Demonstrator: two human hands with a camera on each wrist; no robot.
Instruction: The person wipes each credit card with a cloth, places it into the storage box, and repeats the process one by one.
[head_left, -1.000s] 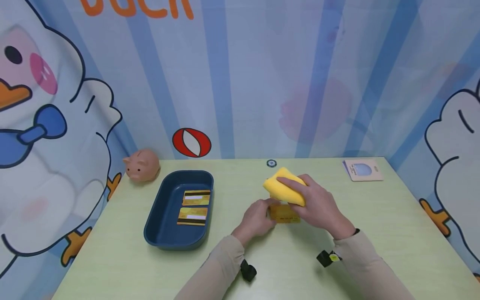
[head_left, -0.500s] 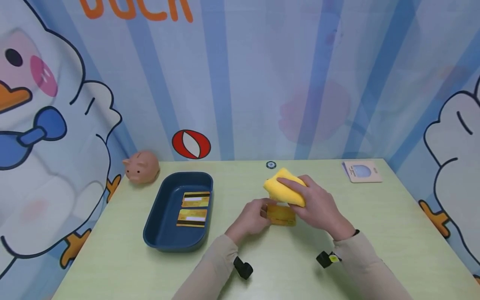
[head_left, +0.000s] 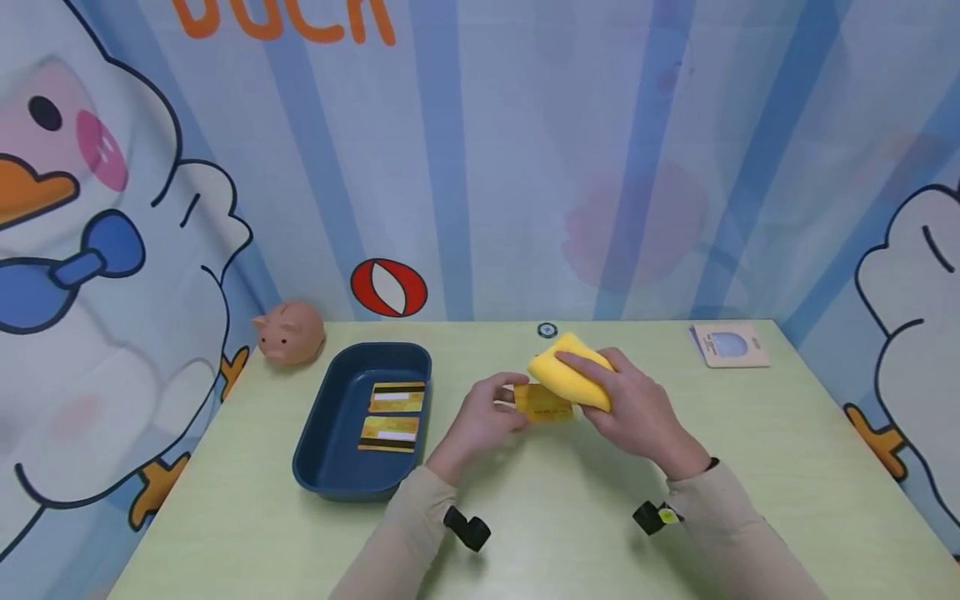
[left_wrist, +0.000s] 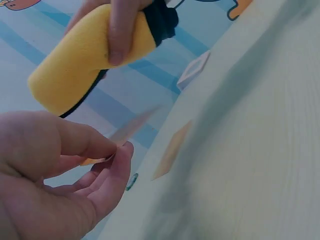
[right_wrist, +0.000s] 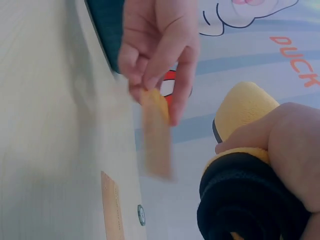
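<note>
While the left hand (head_left: pixel 478 421) pinches the gold card (head_left: pixel 543 406) by one edge, lower centre of frame, probably to leave its face exposed, I remotely observe the right hand (head_left: pixel 637 410) curled round the yellow cloth (head_left: pixel 566 371), presumably bunched for firm hold.

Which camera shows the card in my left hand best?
The head view: the card in your left hand shows its gold face most clearly, though the yellow cloth partly covers it. The left wrist view shows it foreshortened and blurred; the right wrist view blurs it too.
</note>
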